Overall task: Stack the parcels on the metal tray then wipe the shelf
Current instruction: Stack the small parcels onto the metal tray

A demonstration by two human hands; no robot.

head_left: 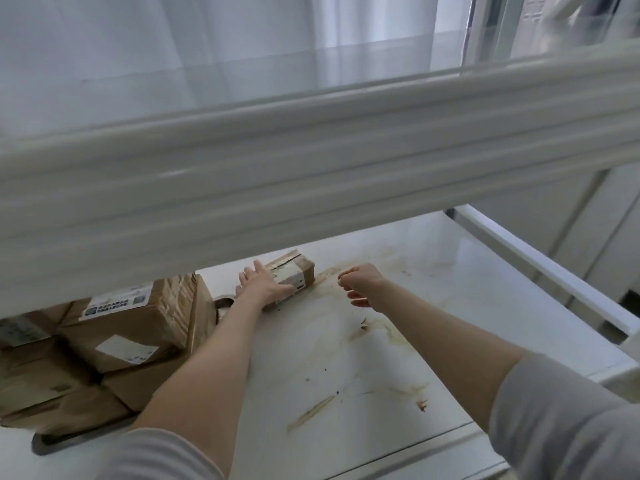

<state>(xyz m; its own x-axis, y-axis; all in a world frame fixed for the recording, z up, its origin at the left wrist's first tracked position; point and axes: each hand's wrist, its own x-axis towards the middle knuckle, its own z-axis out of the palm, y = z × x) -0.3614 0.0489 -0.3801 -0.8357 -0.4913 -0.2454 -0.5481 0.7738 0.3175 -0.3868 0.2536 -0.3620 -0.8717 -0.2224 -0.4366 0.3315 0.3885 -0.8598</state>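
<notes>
Progress: most of the brown parcels point(131, 327) sat piled at the left of the shelf point(450, 289), on what I took to be the metal tray point(45, 446), of which only a dark rim showed under the pile. One small parcel point(296, 273) lay apart from them on the bare shelf surface, further back, close to the pile but not touching it. Stacking was therefore nearly done, with this one left to move. Wiping was not started: brown stains point(374, 330) and crumbs covered the middle of the shelf, and no cloth was in view.

Pose: both forearms reached forward under the white rail point(311, 168) of the level above. My left hand point(265, 287) lay on the near left end of the small parcel, palm down, fingers straight and spread over its top. This was contact rather than a closed hold. My right hand point(363, 284) hovered just to the right of the parcel, clear of it, fingers loosely curled and, as far as I could see, holding nothing.
</notes>
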